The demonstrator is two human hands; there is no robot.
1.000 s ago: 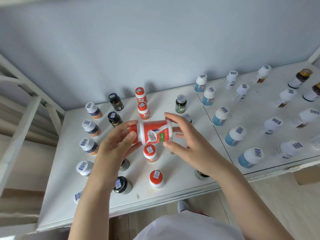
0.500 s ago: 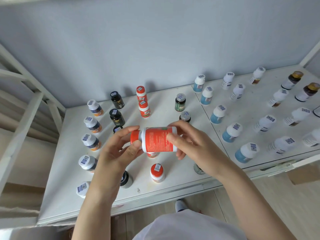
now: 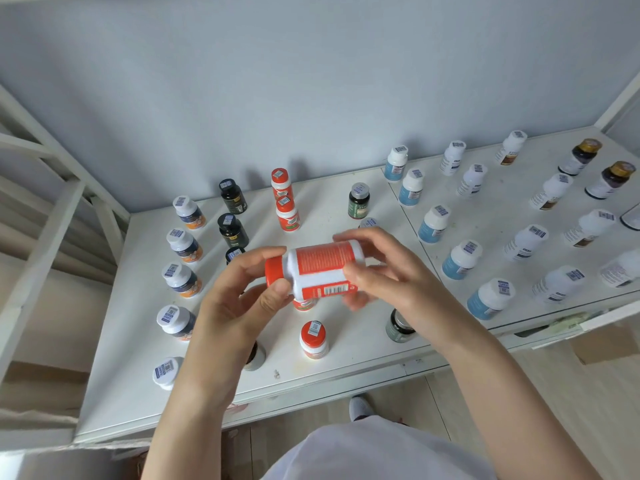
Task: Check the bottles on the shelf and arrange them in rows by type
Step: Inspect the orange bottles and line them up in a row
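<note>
1. Far left of the white shelf (image 3: 138, 323): a column of white-capped dark bottles with orange bases (image 3: 180, 278), upright, running front to back. Just beside them stand black bottles with black caps (image 3: 232, 230), one partly hidden by the hand.
2. Left hand (image 3: 242, 299): its fingers (image 3: 263, 254) are curled round the cap end of the held bottle, forefinger over the top and thumb underneath. It is a pinch on the cap, not a full wrap.
3. Orange-and-white plastic bottle with an orange screw cap (image 3: 322, 268): held in the air above the shelf, between both hands. It lies on its side with its long axis running left to right. The cap points left, the base right, and the barcode faces the camera.
4. Right hand (image 3: 391, 282): its fingers (image 3: 353, 235) hold the base end, forefinger on top and thumb on the near side of the label. The lower fingers are blurred, so their hold cannot be told.
5. Below the bottle, a line of upright orange-capped bottles (image 3: 287, 214) runs front to back. Two stand at the rear, one is partly hidden under the held bottle, and one is near the front edge.
6. Judgement: the bottle is being checked. To join that line it must be turned cap-up. Both hands are equally near, and the line lies straight below.
7. Right: rows of white-capped blue bottles (image 3: 433, 225), well apart.
</note>
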